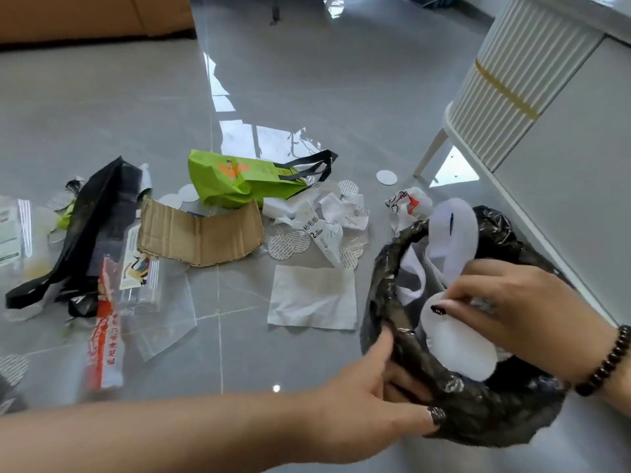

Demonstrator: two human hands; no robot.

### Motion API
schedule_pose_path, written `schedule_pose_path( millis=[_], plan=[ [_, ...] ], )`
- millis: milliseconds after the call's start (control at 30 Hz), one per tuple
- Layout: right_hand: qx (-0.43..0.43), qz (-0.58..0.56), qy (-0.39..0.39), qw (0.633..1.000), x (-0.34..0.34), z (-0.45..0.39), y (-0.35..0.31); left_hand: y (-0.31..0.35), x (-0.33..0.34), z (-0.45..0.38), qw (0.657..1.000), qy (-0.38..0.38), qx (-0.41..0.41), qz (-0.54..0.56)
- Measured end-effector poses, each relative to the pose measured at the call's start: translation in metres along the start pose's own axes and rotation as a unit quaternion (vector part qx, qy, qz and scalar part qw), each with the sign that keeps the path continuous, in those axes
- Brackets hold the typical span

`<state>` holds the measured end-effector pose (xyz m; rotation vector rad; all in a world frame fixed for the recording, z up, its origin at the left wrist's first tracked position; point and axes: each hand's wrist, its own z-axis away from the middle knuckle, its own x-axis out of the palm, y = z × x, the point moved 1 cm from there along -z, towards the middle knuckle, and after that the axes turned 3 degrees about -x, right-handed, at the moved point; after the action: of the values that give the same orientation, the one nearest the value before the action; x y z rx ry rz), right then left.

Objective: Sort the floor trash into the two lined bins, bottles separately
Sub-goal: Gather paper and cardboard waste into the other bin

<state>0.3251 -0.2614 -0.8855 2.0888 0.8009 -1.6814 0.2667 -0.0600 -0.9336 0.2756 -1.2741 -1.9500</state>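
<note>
A bin lined with a black bag (403, 247) stands at the lower right, with white foam pieces (454, 233) sticking out of it. My left hand (372, 397) grips the near rim of the liner. My right hand (508, 302) is over the bin's mouth, its fingers pinching white trash (454, 346) inside. On the floor to the left lie a green bag (239, 179), a strip of cardboard (201, 237), crumpled white papers (331, 216), a flat white sheet (312, 297), a black bag (92, 216) and a clear plastic bottle (140, 264).
A white ribbed cabinet (532, 73) on legs stands close behind the bin at the right. Clear plastic wrappers (160, 315), a red-printed bag (106, 343) and round white discs (387, 177) litter the grey tiled floor. A brown sofa edge (92, 18) lies far left.
</note>
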Motion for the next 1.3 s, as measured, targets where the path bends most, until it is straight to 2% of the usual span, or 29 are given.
schedule_pose_path(
  millis=[100, 133, 200, 233, 300, 367, 467, 500, 533, 600, 667, 767, 833, 867, 1000, 1133, 1300],
  plan=[
    [0.015, -0.008, 0.056, 0.998, -0.011, -0.010, -0.008, 0.002, 0.000, 0.003, 0.998, -0.027, -0.024, -0.057],
    [0.021, -0.019, 0.075, 0.997, -0.016, -0.011, -0.012, 0.002, -0.003, 0.000, 0.996, 0.006, -0.021, -0.092],
    [0.007, -0.058, 0.077, 0.995, -0.019, -0.017, -0.023, -0.010, -0.029, -0.010, 0.977, 0.169, -0.015, -0.126],
    [-0.010, -0.067, 0.064, 0.996, -0.017, -0.019, -0.030, -0.016, -0.050, -0.015, 0.953, 0.274, -0.034, -0.122],
    [-0.041, -0.051, 0.028, 0.997, -0.008, -0.017, -0.041, -0.029, -0.100, -0.024, 0.880, 0.458, -0.102, -0.069],
    [-0.047, -0.021, -0.006, 0.999, 0.002, -0.014, -0.049, -0.033, -0.152, -0.026, 0.814, 0.555, -0.166, 0.025],
    [-0.027, 0.010, -0.017, 0.999, 0.016, -0.009, -0.051, -0.026, -0.224, -0.010, 0.683, 0.679, -0.162, 0.216],
    [-0.013, 0.019, -0.017, 1.000, 0.019, -0.007, -0.049, -0.021, -0.240, -0.001, 0.641, 0.713, -0.152, 0.239],
    [0.004, 0.026, -0.016, 1.000, 0.023, -0.005, -0.048, -0.018, -0.254, 0.007, 0.617, 0.743, -0.152, 0.210],
    [0.031, 0.044, -0.009, 0.999, 0.032, -0.006, -0.046, -0.013, -0.276, 0.022, 0.623, 0.760, -0.172, 0.067],
    [0.042, 0.056, 0.001, 0.998, 0.040, -0.006, -0.048, -0.019, -0.300, 0.033, 0.644, 0.734, -0.211, -0.039],
    [0.042, 0.047, 0.000, 0.998, 0.045, -0.015, -0.053, -0.036, -0.325, 0.040, 0.676, 0.671, -0.295, -0.076],
    [0.012, 0.050, -0.017, 0.999, 0.047, -0.021, -0.053, -0.046, -0.326, 0.039, 0.674, 0.661, -0.311, -0.112],
    [-0.009, 0.054, -0.025, 0.998, 0.046, -0.026, -0.053, -0.049, -0.323, 0.040, 0.670, 0.672, -0.292, -0.121],
    [-0.041, 0.071, -0.049, 0.995, 0.044, -0.046, -0.047, -0.045, -0.315, 0.046, 0.703, 0.679, -0.183, -0.110],
    [0.016, 0.058, -0.070, 0.996, 0.043, -0.053, -0.045, -0.024, -0.295, 0.054, 0.699, 0.712, -0.058, -0.021],
    [0.049, 0.060, -0.059, 0.995, 0.025, -0.053, -0.052, 0.010, -0.260, 0.072, 0.722, 0.687, 0.055, 0.064]
  ],
)
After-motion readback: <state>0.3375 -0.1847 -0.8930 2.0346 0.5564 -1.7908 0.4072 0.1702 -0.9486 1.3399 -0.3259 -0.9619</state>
